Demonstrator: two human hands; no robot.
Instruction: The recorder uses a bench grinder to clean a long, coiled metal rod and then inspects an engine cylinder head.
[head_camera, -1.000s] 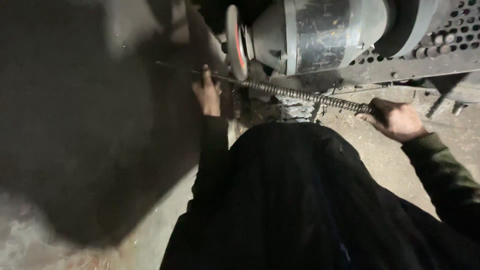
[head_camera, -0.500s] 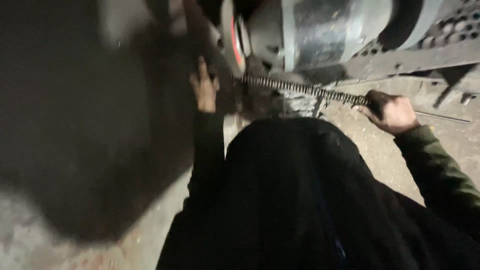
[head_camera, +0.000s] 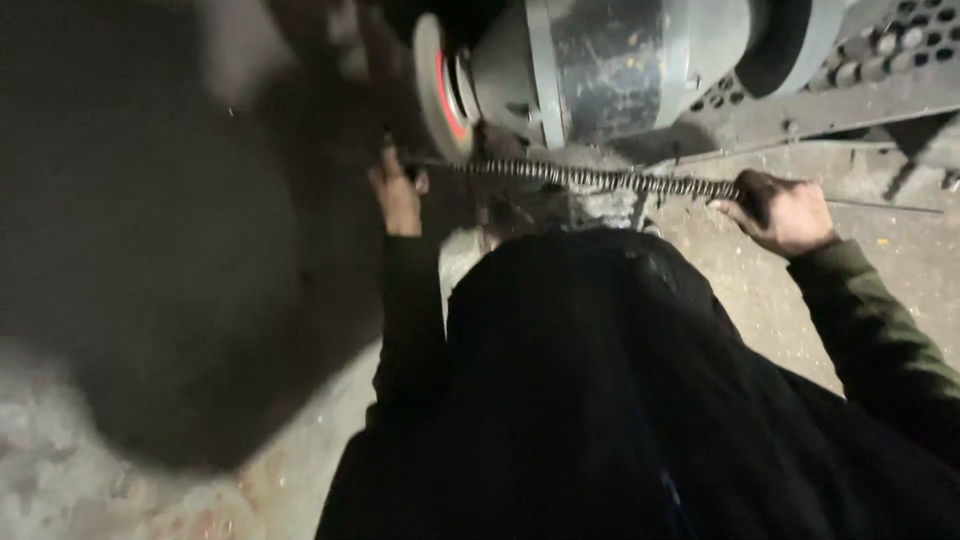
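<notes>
no bins or boxes anywhere in view, so nothing is sitting inside anything. what there is: a long ribbed steel rod held level across the front of a bench grinder. the left hand is wrapped around the rod's left end, fingers curled shut on it, right below the grinding wheel. the right hand is clenched round the rod further along to the right, and a thin bare stretch of the rod pokes out past that fist toward the right edge of the frame.

the rod's left end sits just under the rim of the wheel, very near it; can't tell if it actually touches. the wheel is a pale disc with a red centre ring, mounted on the end of a grey motor housing that's scuffed and paint-flecked. right of the motor is a perforated metal plate on a steel frame.

room-wise, the left side is open dusty concrete floor, mostly in deep shadow. the person's dark sleeves and torso fill the bottom middle. no labels or signs readable, too dim and blurry.
</notes>
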